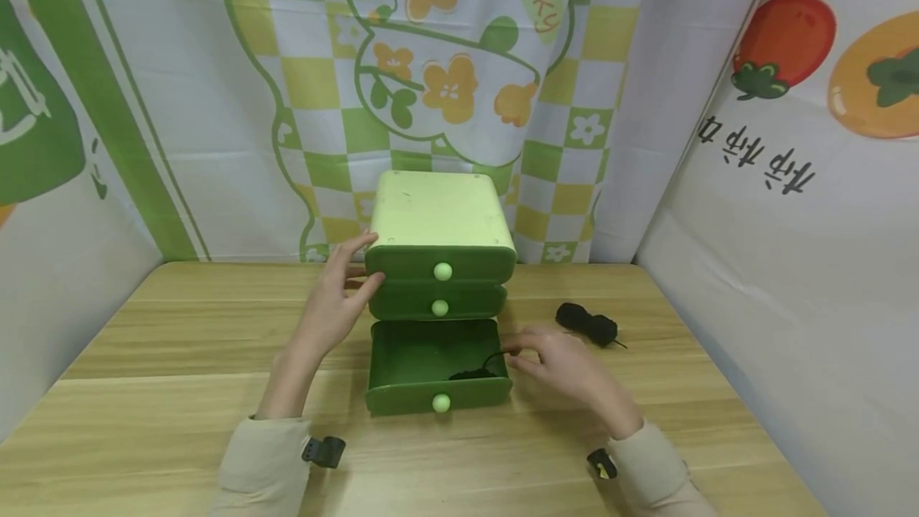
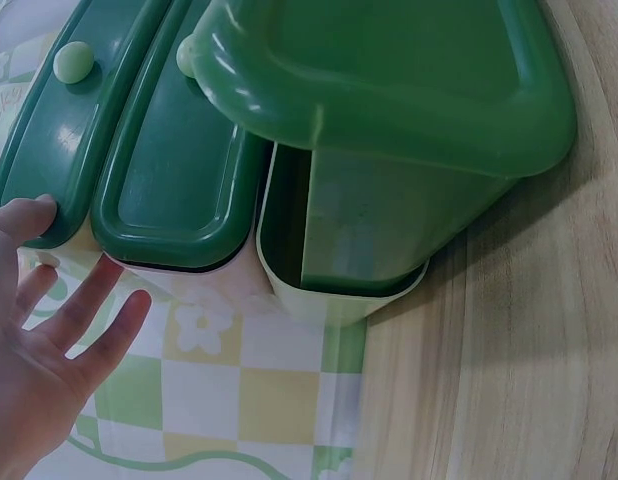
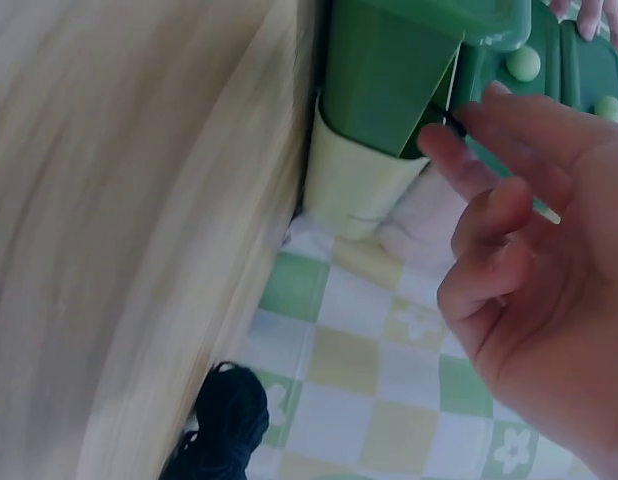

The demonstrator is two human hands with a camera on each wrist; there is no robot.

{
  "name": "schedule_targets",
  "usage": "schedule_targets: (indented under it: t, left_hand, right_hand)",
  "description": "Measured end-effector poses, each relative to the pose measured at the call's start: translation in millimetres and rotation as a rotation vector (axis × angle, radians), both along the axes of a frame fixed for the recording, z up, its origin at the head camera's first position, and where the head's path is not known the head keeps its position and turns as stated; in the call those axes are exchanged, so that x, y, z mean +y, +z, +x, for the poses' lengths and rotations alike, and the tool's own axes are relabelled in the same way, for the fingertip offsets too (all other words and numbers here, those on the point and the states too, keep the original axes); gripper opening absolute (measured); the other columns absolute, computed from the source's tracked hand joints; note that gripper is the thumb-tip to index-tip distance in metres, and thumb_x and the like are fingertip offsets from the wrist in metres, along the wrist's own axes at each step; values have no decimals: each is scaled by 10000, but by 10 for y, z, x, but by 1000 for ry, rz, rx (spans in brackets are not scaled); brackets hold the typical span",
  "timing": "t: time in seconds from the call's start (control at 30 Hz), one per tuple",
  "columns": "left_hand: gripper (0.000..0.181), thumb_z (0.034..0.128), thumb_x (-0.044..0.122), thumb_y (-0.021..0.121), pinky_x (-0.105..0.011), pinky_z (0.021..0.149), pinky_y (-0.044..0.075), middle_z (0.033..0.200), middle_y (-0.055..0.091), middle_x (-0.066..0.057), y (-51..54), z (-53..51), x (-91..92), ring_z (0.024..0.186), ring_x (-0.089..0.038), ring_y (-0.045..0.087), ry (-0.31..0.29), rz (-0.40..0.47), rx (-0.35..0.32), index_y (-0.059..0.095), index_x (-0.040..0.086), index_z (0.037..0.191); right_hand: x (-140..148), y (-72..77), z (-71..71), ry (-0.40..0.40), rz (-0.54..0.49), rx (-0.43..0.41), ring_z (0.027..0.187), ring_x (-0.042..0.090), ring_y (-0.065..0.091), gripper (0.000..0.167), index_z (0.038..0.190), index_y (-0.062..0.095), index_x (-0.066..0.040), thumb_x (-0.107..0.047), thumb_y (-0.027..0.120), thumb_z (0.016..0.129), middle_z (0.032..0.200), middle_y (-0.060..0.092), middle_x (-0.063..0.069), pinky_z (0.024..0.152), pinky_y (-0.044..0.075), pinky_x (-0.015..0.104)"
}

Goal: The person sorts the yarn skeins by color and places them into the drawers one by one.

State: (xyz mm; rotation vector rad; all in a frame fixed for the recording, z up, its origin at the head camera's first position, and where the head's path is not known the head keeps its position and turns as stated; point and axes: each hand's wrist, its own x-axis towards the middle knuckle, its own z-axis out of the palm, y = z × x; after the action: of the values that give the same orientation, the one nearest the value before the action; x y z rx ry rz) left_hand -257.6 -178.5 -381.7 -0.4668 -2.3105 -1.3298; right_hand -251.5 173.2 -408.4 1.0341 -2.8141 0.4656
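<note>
A small chest of drawers (image 1: 441, 210) has a pale green body and green drawers with round knobs. Its bottom drawer (image 1: 402, 396) is pulled out, while the two above are closed. My left hand (image 1: 337, 301) rests against the chest's left side, its thumb touching the top drawer's front (image 2: 49, 150) and its other fingers spread. Beside the open drawer's right wall, my right hand (image 1: 556, 361) pinches the end of a black yarn strand (image 1: 495, 357). That strand runs down to more black yarn (image 1: 470, 374) inside the drawer.
Right of the chest, a black yarn skein (image 1: 587, 324), narrow in the middle, lies on the wooden table (image 1: 179, 357) with a loose end sticking out. A patterned cloth (image 1: 309, 78) hangs right behind the chest. Printed white panels (image 1: 775, 262) stand at both sides.
</note>
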Motion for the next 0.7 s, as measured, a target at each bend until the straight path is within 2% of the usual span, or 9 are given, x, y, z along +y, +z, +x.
schedule_targets:
  t: [0.13, 0.23, 0.4, 0.5, 0.63, 0.7]
  left_hand:
    - [581, 997, 193, 610, -473, 933, 543, 1600, 303, -31, 0, 12, -6, 1124, -345, 611, 3, 6, -3, 361, 323, 1506]
    - [582, 997, 197, 611, -470, 933, 547, 1598, 306, -30, -2, 18, -6, 1125, -341, 613, 7, 1, -6, 360, 330, 1505]
    - [584, 996, 207, 614, -468, 927, 555, 1594, 312, -33, -7, 15, 1, 1126, -338, 613, 10, -6, -9, 359, 340, 1504]
    - [585, 994, 201, 616, -470, 927, 555, 1592, 315, -37, -5, 10, 6, 1122, -341, 614, 9, -3, -4, 362, 335, 1504]
    - [582, 992, 192, 618, -470, 927, 554, 1590, 320, -38, -4, 4, 7, 1116, -341, 618, 8, 0, 1, 369, 324, 1502]
    - [581, 992, 191, 618, -471, 926, 554, 1591, 318, -39, -5, 4, 5, 1116, -342, 618, 8, 0, 3, 370, 321, 1501]
  right_hand:
    - [-53, -1, 21, 110, -10, -35, 1014, 125, 666, 239, 1178, 731, -187, -276, 622, 985, 1127, 702, -34, 859, 563, 342]
    - [-59, -8, 33, 160, -37, -54, 916, 75, 640, 237, 1190, 723, -173, -244, 607, 995, 1108, 697, -47, 784, 551, 278]
    - [-11, -11, 31, 126, -40, -32, 989, 127, 672, 235, 1190, 723, -174, -234, 613, 990, 1160, 702, -30, 818, 565, 308]
    - [24, 3, 19, 113, -40, 7, 913, 130, 671, 225, 1169, 735, -175, -236, 631, 979, 1136, 708, -29, 768, 565, 301]
    - [74, 20, -8, 112, -90, 43, 728, 42, 563, 200, 1132, 749, -163, -208, 668, 955, 1037, 713, -57, 632, 498, 211]
    - [90, 23, -19, 107, -106, 46, 706, 14, 533, 195, 1127, 751, -162, -198, 674, 951, 1008, 712, -75, 611, 478, 189]
